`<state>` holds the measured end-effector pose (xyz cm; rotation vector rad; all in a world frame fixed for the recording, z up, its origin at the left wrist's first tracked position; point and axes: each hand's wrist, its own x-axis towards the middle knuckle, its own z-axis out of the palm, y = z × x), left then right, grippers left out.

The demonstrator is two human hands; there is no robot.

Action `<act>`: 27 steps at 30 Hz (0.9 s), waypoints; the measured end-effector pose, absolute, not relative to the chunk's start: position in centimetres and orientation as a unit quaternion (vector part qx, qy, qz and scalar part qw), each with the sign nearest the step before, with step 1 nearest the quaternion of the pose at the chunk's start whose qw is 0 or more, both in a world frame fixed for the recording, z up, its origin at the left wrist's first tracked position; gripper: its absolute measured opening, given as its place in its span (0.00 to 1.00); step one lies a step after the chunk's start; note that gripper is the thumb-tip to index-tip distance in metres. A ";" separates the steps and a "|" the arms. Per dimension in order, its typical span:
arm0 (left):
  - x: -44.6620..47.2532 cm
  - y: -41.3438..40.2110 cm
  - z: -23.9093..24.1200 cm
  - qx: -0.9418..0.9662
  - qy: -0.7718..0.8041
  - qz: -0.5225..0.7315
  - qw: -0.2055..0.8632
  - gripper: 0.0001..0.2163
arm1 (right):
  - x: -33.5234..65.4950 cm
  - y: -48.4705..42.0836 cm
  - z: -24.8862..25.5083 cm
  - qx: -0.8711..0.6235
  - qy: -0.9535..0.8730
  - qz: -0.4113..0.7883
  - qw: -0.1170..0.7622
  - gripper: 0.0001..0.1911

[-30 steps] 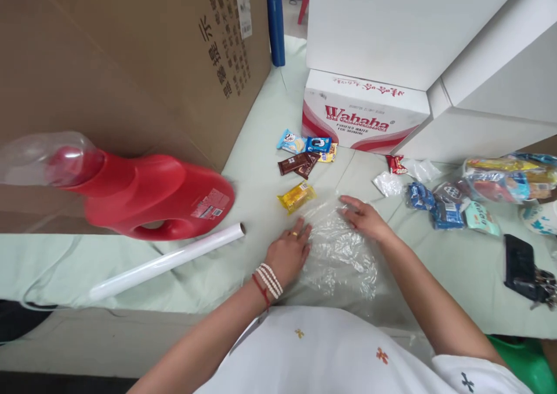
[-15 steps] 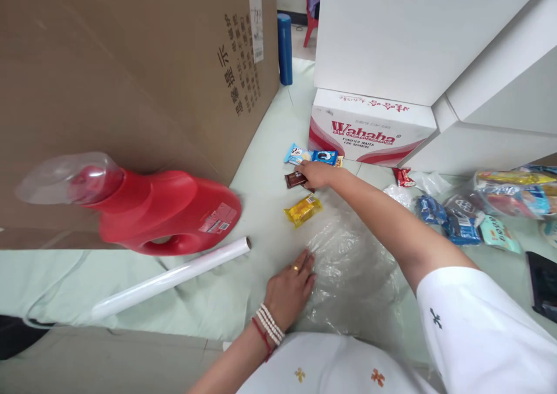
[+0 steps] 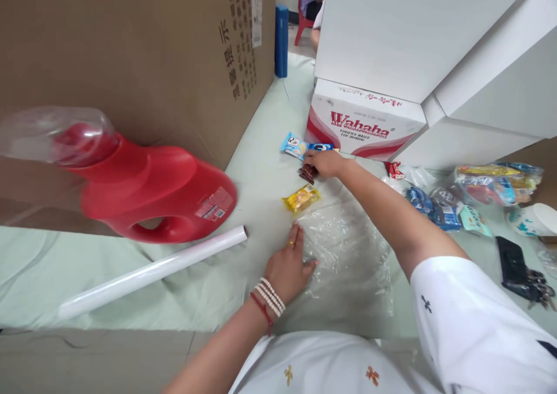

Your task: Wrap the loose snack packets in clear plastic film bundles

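My right hand (image 3: 327, 162) reaches across the cloth with its fingers closed on a small dark brown snack packet (image 3: 308, 173). Behind it lie a light blue snack packet (image 3: 295, 145) and a darker blue packet (image 3: 321, 147), partly hidden by the hand. Nearer to me is a yellow snack packet (image 3: 301, 198). My left hand (image 3: 288, 266) rests flat, fingers stretched out, at the left edge of a clear plastic bag (image 3: 348, 249) spread on the table.
A red jug (image 3: 165, 191) and a white roll (image 3: 156, 269) lie left, beside a large cardboard box (image 3: 130, 63). A Wahaha carton (image 3: 365, 124) stands behind. Rightward are several snack packets, a bagged bundle (image 3: 496, 184), a paper cup (image 3: 535, 219) and a black pouch with keys (image 3: 517, 269).
The brown packet has turned and is bunched under my right fingers. My left hand has slid slightly forward, its fingers straighter. The view has shifted a little.
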<state>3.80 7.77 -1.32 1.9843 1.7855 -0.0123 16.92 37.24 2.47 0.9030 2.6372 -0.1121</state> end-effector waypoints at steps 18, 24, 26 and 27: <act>2.8 6.7 -3.0 0.765 0.598 0.060 0.234 0.43 | 25.1 16.0 5.6 0.473 0.844 -0.196 0.158 0.17; 1.6 6.7 -3.2 0.742 0.601 0.143 0.259 0.29 | 24.1 14.6 4.2 0.503 0.832 -0.195 0.129 0.27; 0.4 6.3 -3.3 0.738 0.588 0.186 0.274 0.22 | 25.7 12.7 4.5 0.493 0.840 -0.221 0.047 0.30; -0.2 6.1 -3.4 0.744 0.575 0.193 0.279 0.21 | 26.6 11.4 4.5 0.476 0.847 -0.237 0.002 0.28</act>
